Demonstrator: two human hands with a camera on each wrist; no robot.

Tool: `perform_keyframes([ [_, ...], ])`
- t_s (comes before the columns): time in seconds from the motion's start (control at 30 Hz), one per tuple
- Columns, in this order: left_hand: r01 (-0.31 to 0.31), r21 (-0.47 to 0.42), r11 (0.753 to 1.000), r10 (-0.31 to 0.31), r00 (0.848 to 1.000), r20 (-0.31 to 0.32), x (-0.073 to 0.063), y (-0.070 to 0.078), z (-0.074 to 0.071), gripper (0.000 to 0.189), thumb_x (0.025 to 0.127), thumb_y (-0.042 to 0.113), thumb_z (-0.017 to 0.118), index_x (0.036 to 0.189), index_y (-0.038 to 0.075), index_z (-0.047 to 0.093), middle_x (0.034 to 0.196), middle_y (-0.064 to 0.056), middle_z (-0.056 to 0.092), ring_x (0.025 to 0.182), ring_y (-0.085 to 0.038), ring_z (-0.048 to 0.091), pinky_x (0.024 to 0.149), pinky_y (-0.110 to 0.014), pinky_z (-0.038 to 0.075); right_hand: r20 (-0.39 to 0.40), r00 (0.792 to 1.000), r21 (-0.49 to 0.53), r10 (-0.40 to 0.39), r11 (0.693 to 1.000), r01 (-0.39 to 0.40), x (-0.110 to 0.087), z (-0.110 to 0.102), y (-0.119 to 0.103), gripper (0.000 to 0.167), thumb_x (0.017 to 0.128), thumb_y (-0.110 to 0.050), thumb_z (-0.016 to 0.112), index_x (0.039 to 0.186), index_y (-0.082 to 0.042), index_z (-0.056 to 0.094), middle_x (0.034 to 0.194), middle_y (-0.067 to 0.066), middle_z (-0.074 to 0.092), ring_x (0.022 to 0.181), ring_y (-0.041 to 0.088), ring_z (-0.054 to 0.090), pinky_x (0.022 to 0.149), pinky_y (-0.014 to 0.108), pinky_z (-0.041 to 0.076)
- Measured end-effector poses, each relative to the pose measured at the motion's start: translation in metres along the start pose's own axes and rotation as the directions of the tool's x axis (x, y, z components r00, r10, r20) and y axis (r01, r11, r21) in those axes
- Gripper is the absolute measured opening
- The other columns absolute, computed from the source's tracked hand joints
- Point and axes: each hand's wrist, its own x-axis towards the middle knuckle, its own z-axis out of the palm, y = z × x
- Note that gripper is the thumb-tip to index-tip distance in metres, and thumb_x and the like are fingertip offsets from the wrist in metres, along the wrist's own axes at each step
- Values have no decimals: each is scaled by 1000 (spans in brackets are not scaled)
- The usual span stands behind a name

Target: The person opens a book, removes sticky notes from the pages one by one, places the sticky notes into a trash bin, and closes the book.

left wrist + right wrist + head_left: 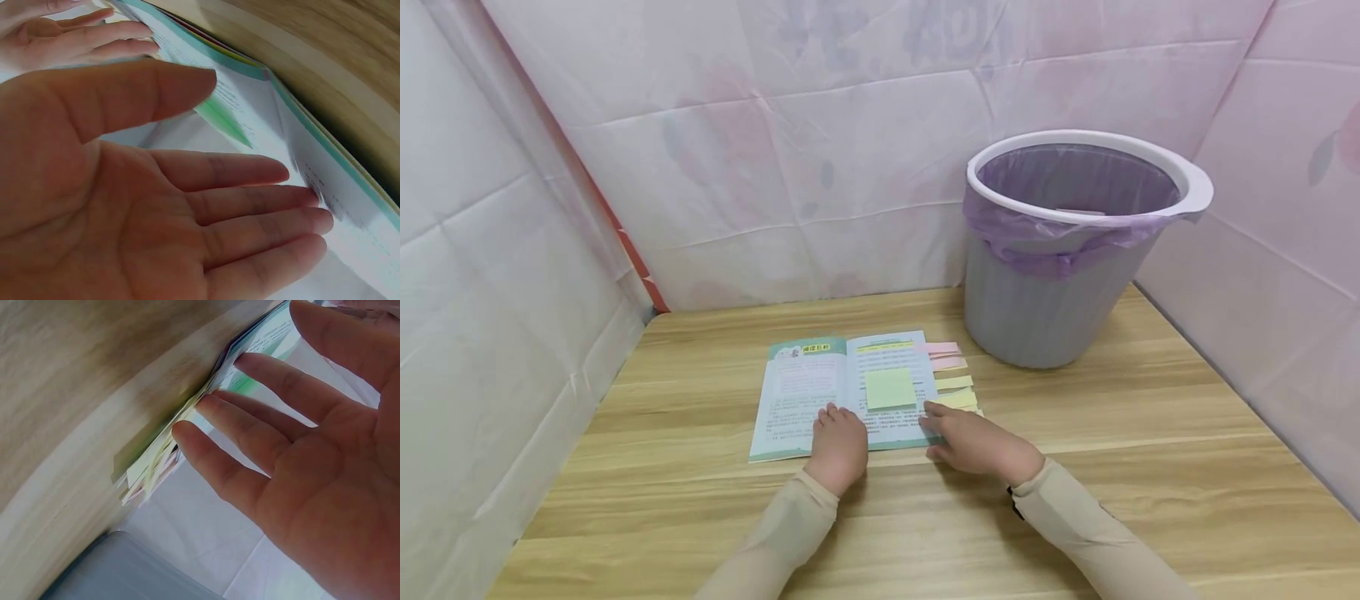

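An open book (805,392) lies on the wooden table, its pages printed with text and edged in teal. On its right page sits a green sticky note (890,389). Pink tabs (946,363) and yellow tabs (957,400) stick out from the right edge. My left hand (839,446) rests at the lower middle of the book, near the fold; in the left wrist view its fingers (262,212) are straight. At the right edge, my right hand (973,442) touches the page beside the yellow tabs. Its fingers (231,444) are extended and spread, holding nothing.
A grey trash bin (1037,300) with a white rim and a purple liner bag stands behind the book to the right. Pale patterned cloth (850,167) hangs around the table's back and sides. The wooden table (662,500) extends around the book.
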Motion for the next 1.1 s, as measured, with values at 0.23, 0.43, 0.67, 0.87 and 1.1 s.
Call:
perform_keyframes([
  [0.23, -3, -57, 998, 6, 998, 62, 6, -9, -1, 46, 96, 15, 55, 126, -20, 48, 132, -36, 48, 123, -45, 49, 104, -47, 40, 3, 1000, 13, -13, 1000, 13, 5, 1, -1, 46, 88, -9, 69, 127, 11, 55, 138, 32, 44, 122, 43, 51, 98, 49, 44],
  [0.43, -20, -80, 997, 24, 998, 52, 10, -14, -1, 45, 93, 23, 62, 117, -15, 59, 127, -33, 54, 117, -43, 55, 98, -47, 46, -13, 993, 8, -114, 993, 114, 9, -2, -2, 8, 89, -1, 63, 95, 5, 63, 91, 14, 65, 78, 20, 61, 71, 32, 52],
  [0.67, -31, -79, 996, 34, 998, 44, 10, -16, -2, 37, 90, 26, 67, 108, -7, 67, 123, -29, 59, 110, -40, 60, 88, -46, 52, -218, 961, -138, -172, 980, 144, 28, -11, -6, 9, 84, -7, 73, 80, -4, 65, 73, 0, 60, 65, 11, 54, 59, 25, 47],
  [0.87, -8, -80, 997, 12, 998, 55, 12, -14, -1, 35, 90, 30, 67, 105, -2, 70, 122, -25, 61, 114, -38, 59, 91, -46, 51, -205, 964, -435, -167, 898, 64, 60, -11, -21, 29, 76, -22, 82, 87, -3, 63, 80, 4, 55, 70, 21, 52, 60, 32, 43],
  [1.1, -6, -65, 998, 9, 999, 47, 14, -10, 1, 36, 89, 34, 68, 101, 1, 72, 117, -22, 65, 112, -37, 60, 88, -46, 52, -224, 950, -599, -218, 799, 42, 79, -1, -26, 14, 82, -11, 72, 89, -4, 62, 78, 7, 60, 68, 21, 57, 56, 30, 46],
])
